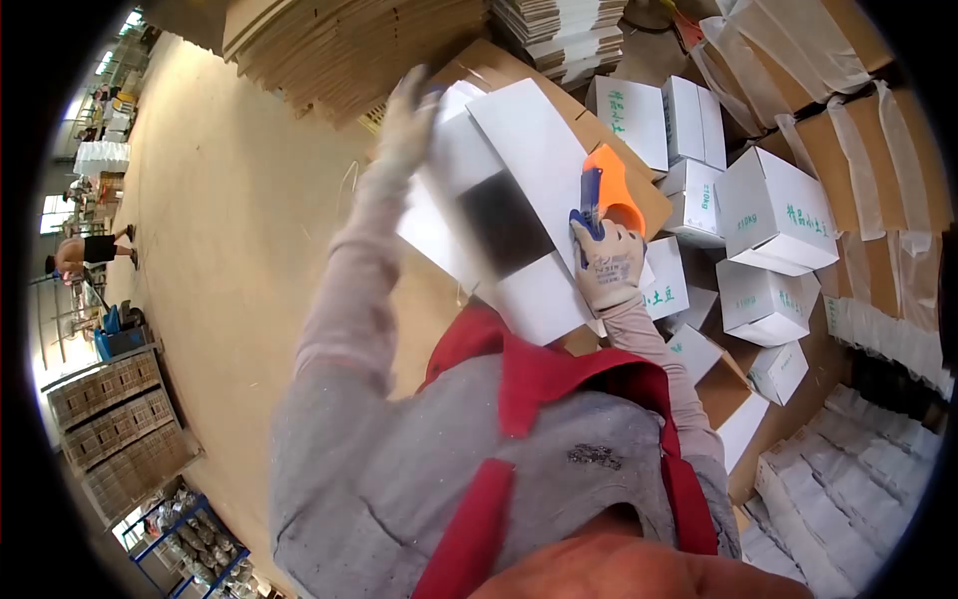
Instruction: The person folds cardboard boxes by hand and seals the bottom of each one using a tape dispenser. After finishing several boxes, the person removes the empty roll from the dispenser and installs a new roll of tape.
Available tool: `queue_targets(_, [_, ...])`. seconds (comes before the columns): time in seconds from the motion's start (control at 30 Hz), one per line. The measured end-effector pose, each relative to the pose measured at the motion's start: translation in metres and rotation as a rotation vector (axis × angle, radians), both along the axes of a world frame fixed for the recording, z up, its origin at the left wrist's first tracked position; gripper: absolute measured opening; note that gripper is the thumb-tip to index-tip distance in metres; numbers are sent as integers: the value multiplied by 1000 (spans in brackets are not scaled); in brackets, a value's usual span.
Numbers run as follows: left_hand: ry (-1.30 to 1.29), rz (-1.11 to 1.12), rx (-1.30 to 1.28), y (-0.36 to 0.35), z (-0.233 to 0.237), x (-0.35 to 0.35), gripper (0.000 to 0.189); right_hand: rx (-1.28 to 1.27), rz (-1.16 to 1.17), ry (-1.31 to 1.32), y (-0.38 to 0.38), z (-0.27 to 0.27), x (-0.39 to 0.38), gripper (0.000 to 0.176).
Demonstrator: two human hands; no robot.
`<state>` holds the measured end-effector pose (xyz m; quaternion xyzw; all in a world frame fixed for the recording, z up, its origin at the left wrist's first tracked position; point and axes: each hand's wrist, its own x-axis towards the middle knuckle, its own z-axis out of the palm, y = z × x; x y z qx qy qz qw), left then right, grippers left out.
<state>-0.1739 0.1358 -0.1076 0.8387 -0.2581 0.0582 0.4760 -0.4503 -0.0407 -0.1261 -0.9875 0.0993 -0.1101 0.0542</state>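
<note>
Left hand: the gloved left hand [404, 125] is up on the far corner of the white carton [529, 150], with the fingers looking spread flat over the edge. It's motion-blurred, so the fine grip is hard to read.
Right hand: the right hand [609, 268], in a white glove with blue fingertips, is wrapped tight around an orange tool [617, 190].
Tool: it sticks up out of the right fist and sits right at the carton's near-right edge. I can't tell whether it's actually touching.
Carton: it's held between the two hands, tilted, out in front of the chest. One long white flap lies open towards the right hand.
Dark patch: a blurry dark rectangle [504, 225] sits mid-carton between the hands, and I can't make out what it is.
Body: a red apron [539, 374] over a grey long-sleeved top, just below both hands.
Beyond the right hand: closed white cartons with green print [773, 210] lie in a loose pile at odd angles.
Further right: brown cartons [848, 140] draped with clear strips.
Below the right elbow: rows of white packets [858, 479], packed close.
Beyond the left hand: a tall stack of flat brown cardboard [339, 50], and beside it a stack of flat white blanks [569, 35].
Left of the left arm: open tan floor [220, 200].
Far left: another person [85, 255], well away from both hands, bent low.
Low left: a blue rack [185, 539] near loaded pallets.
</note>
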Motion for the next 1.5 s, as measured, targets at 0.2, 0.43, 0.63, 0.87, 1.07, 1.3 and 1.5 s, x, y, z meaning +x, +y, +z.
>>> queue_targets(0.2, [82,-12,719,-78,-16,-4,50,433,62,-246,-12,38,4,32])
queue_targets(0.43, [147,-188,811,-68,-18,52,43,1205,233,-53,14,-11,18,31])
queue_targets(0.63, [947,-595,-113,-10,-8,12,46,1484,279,-50,1,-7,4,29])
queue_targets(0.87, [846,-911,334,-13,32,-17,35,1262,372,4,-1,0,3,31])
queue_targets(1.07, [1460,-656,-295,-8,-19,-44,31,1423,384,-55,-2,-6,3,28])
queue_targets(1.3, [235,-627,364,-20,7,4,21,1474,-37,14,9,15,24,33])
queue_targets(1.5, [236,-471,873,-27,-63,80,20,1439,44,-23,15,34,48,36])
